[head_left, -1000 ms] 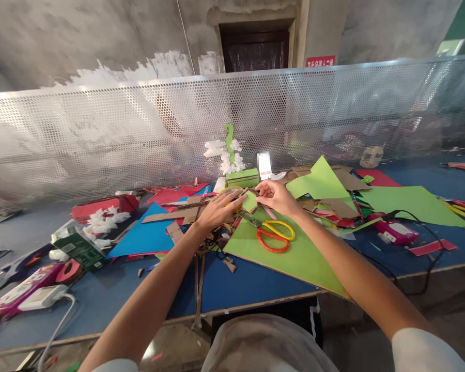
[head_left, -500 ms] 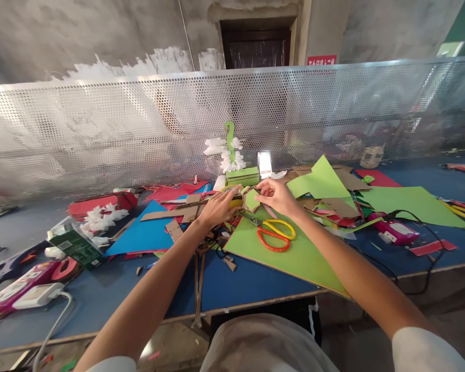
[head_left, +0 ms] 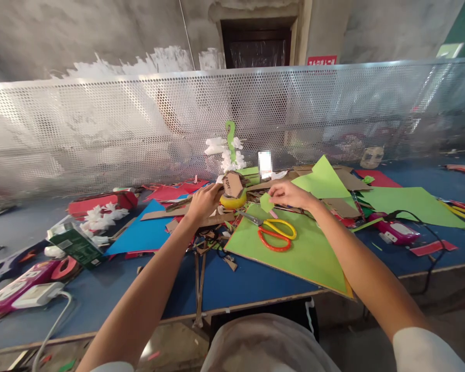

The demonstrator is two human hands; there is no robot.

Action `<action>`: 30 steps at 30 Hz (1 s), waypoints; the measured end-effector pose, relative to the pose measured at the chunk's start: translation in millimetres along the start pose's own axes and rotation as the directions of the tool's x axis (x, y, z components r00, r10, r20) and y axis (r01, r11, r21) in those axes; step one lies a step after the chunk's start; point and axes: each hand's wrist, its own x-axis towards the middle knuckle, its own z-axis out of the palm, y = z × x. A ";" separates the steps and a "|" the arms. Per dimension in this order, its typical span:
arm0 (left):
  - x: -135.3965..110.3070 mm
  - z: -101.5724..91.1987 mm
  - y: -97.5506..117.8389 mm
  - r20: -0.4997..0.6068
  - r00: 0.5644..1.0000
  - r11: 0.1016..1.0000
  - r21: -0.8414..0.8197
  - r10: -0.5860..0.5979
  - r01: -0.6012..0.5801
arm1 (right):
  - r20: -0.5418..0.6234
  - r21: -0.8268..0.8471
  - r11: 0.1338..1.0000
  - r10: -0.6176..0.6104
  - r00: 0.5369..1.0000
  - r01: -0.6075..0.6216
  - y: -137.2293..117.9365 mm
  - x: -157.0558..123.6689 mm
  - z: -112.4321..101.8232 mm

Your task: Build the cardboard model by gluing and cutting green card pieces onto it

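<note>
My left hand (head_left: 202,200) is closed on a brown cardboard piece (head_left: 233,184), holding it up just above a yellow tape roll (head_left: 233,201). My right hand (head_left: 290,194) pinches a small green paper piece (head_left: 266,202) a little to the right of the cardboard. Right below my right hand, scissors with yellow and orange handles (head_left: 273,233) lie on a large green sheet (head_left: 306,253). Cardboard strips and scraps lie under and around both hands.
The blue table (head_left: 112,294) is littered with red, blue and green paper, white tissue flowers (head_left: 101,219), a green box (head_left: 77,247), pink glue guns (head_left: 395,231) with cables, and a power strip (head_left: 39,296). A perforated metal screen (head_left: 139,129) stands behind.
The green piece has come off the cardboard piece. My left hand lifted the cardboard up and left; my right hand drew the green piece to the right.
</note>
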 end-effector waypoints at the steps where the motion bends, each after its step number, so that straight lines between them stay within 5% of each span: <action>1: 0.2 -1.4 -2.2 -0.011 1.000 1.000 0.004 -0.018 0.018 | 0.070 -0.068 0.996 0.064 0.995 -0.059 3.4 -0.5 -2.9; 4: 0.5 -0.6 -7.5 -0.024 0.999 0.999 0.015 -0.036 0.037 | 0.183 -0.170 0.976 0.165 0.969 -0.134 10.6 0.1 -1.7; 8: -0.4 4.4 -10.7 0.001 0.999 0.998 0.036 0.042 -0.042 | 0.136 -0.128 0.991 0.062 0.989 -0.045 13.0 6.5 16.2; 10: -1.5 5.4 -11.0 0.012 0.998 0.996 0.050 0.067 -0.067 | 0.042 -0.222 0.975 0.029 0.999 -0.019 13.3 8.8 20.8; 13: -3.3 4.8 -10.2 0.008 0.997 0.995 0.068 0.076 -0.077 | -0.248 -0.552 0.795 0.132 0.960 -0.252 17.3 5.8 12.6; 18: -4.0 4.8 -7.3 0.018 0.993 0.989 0.094 0.115 -0.116 | -0.424 -0.594 0.659 0.231 0.876 -0.461 34.4 -3.5 -13.0; 30: -4.7 10.0 -7.0 0.051 0.991 0.987 0.090 0.125 -0.130 | -0.358 -0.287 0.804 0.415 0.837 -0.521 60.7 5.2 -18.6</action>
